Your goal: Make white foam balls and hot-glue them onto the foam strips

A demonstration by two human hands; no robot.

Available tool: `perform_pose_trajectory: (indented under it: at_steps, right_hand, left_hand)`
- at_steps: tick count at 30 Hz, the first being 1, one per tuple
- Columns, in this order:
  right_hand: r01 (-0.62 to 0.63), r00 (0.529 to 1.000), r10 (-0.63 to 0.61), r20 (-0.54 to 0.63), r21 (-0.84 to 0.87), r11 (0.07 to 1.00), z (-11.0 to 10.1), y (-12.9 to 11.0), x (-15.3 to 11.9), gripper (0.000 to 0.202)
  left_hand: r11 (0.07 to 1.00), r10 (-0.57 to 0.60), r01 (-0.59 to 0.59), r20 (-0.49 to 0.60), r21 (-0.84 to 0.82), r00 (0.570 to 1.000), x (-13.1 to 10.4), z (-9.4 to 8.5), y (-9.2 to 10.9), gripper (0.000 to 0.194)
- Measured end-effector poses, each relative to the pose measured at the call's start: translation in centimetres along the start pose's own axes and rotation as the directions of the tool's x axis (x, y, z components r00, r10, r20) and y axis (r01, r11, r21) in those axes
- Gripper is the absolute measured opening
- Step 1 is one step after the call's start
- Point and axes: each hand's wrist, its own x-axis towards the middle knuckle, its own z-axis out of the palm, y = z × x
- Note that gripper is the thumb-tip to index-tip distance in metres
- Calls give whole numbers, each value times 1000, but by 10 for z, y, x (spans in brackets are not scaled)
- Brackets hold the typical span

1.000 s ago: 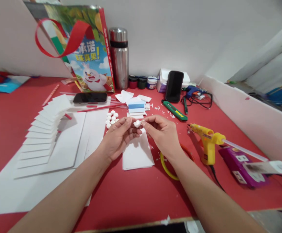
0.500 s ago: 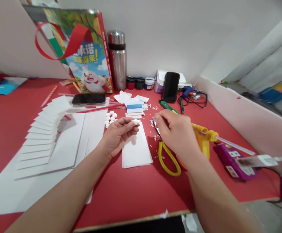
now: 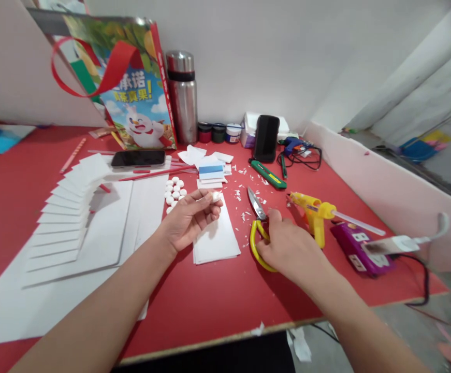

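Observation:
Between the thumb and fingertips of my left hand (image 3: pixel 194 215) is a small white piece (image 3: pixel 217 196), held above a stack of white paper strips (image 3: pixel 217 241). My right hand (image 3: pixel 287 241) has its fingers on the handles of the scissors (image 3: pixel 257 204), which lie on the red table with yellow handles toward me and metal blades pointing away. Part of the handles is hidden under that hand. Small round white pieces (image 3: pixel 175 189) sit in a group just beyond my left hand. White scraps (image 3: pixel 243 215) are scattered beside the blades.
A green cutter (image 3: pixel 267 173), a yellow glue gun (image 3: pixel 314 207) and a purple box (image 3: pixel 361 248) lie to the right. Fanned white cards (image 3: pixel 62 223) rest on sheets at left. A phone (image 3: pixel 137 158), steel bottle (image 3: pixel 184 98) and gift bag (image 3: pixel 143 103) are at the back.
My right hand has moved down and right onto the scissor handles, uncovering the blades. My left hand still pinches the white piece. The view has shifted slightly.

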Motion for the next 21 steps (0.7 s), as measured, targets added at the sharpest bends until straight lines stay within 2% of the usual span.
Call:
perform_pose_trajectory:
  at_steps: [3,6,8,10,11,12,16,18,21]
  right_hand:
    - [-39,998,36,46,82,996,-2,10,5,35]
    - [33,999,-23,-43,242,970,6,31,3,43]
    - [125,986,-61,-156,445,887,14,43,-3,43]
    - [256,958,-103,-269,631,733,17,49,-12,38]
    - [295,947,-114,-299,676,676,17,49,-18,38]
    - [304,943,-107,-315,686,661,16,47,-23,41]
    - [208,970,-71,-231,651,730,11,28,-42,61]
    - [179,979,-62,-195,663,727,12,18,-45,67]
    - [183,977,-52,-208,678,712,15,9,-45,65]
  left_hand:
    - [1000,-15,15,-21,-19,1000,-1,-1,1,19]
    - [1000,-9,9,-39,-15,999,-2,1,1,20]
    - [1000,-1,1,-37,-2,999,-3,3,1,21]
    - [1000,-3,3,-35,15,999,-4,5,0,25]
    - [1000,-6,7,-38,23,999,-5,6,-1,27]
    - [999,-10,11,-44,30,999,-5,7,-2,27]
    - [999,-20,22,-72,26,997,-6,9,-6,23]
    - [1000,-20,21,-65,18,998,-6,9,-7,24]
    - [999,-19,20,-33,32,999,-6,9,-8,26]
